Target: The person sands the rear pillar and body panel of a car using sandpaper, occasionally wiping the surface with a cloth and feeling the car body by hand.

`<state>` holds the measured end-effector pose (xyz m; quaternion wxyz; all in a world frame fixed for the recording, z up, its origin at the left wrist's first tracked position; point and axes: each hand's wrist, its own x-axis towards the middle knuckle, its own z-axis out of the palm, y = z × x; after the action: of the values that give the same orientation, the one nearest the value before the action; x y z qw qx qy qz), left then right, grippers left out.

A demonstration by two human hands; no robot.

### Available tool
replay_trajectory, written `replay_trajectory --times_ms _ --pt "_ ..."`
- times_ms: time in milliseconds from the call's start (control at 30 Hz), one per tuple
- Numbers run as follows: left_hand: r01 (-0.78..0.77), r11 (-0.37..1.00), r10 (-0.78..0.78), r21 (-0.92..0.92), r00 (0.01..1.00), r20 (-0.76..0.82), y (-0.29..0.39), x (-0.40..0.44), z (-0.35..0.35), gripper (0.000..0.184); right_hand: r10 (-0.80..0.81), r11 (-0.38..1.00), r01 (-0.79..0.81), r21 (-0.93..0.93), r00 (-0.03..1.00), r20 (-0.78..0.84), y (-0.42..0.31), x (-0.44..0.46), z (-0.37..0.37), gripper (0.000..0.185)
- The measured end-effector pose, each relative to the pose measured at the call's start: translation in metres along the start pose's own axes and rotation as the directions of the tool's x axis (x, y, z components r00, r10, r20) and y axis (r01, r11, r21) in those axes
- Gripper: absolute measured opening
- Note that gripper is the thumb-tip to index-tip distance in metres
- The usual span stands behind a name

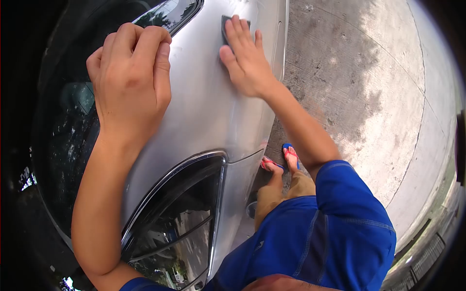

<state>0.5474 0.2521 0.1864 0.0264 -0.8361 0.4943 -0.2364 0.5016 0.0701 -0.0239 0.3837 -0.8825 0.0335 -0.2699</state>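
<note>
- At far left, dark, reflective car glass (pixel 68 116) curves down the view.
- In front of it, the left hand (pixel 131 87) is raised with its fingers bent inward and thumb alongside. Its palm is hidden, so whether it holds or touches anything cannot be told. It is well apart from the pad.
- Below, a smaller side window (pixel 170 237) with bright trim is set into the car.
- Across the middle runs the car's smooth silver panel (pixel 194 106).
- Near the top of that panel lies a dark, thin pad (pixel 225 25), beneath the fingertips of the right hand, the nearer hand. Its visible left edge runs roughly in line with the fingers; they cover much of it, so its long axis cannot be told.
- The right hand (pixel 242 58) is flat and slightly blurred, fingers extended, thumb out to the left, over the pad rather than wrapped around it.
- Lower right are red-strapped sandals (pixel 290 151) and a blue shirt (pixel 286 237).
- Beyond spreads concrete ground (pixel 388 111), partly shaded.
</note>
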Motion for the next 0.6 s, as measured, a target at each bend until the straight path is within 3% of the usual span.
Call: replay_trajectory --times_ms 67,167,200,267,400,500,600 --pt "-0.003 0.999 -0.002 -0.035 0.99 -0.144 -0.012 0.007 0.004 0.013 -0.166 0.957 0.082 0.28 0.943 0.29 -0.015 -0.123 0.052 0.072" --pt "0.022 0.992 -0.04 -0.126 0.989 -0.144 -0.013 -0.006 0.004 0.013 -0.077 0.983 0.055 0.176 0.99 0.12 -0.044 -0.072 0.006 0.076" --pt "0.024 0.989 -0.045 -0.146 0.989 -0.144 -0.013 -0.006 0.005 0.011 -0.006 1.0 0.008 -0.028 0.998 0.061 -0.005 -0.023 0.002 0.077" --pt "0.043 0.986 -0.07 -0.158 0.983 -0.17 -0.016 0.0 0.005 0.011 0.098 0.994 -0.1 -0.052 0.994 -0.044 0.009 0.021 0.008 0.077" --pt "0.104 0.967 -0.149 -0.233 0.972 -0.184 -0.018 0.002 0.006 0.012 -0.046 0.997 0.045 0.06 0.999 0.02 -0.04 -0.008 0.008 0.078" --pt "0.148 0.948 -0.181 -0.282 0.979 -0.097 -0.01 -0.004 0.0 0.013 -0.064 0.981 0.038 0.192 0.99 0.127 -0.091 -0.07 0.017 0.079" --pt "0.139 0.951 -0.178 -0.275 0.977 -0.122 -0.013 0.002 0.003 0.014 -0.166 0.957 0.1 0.271 0.958 0.233 -0.099 -0.087 0.033 0.08"
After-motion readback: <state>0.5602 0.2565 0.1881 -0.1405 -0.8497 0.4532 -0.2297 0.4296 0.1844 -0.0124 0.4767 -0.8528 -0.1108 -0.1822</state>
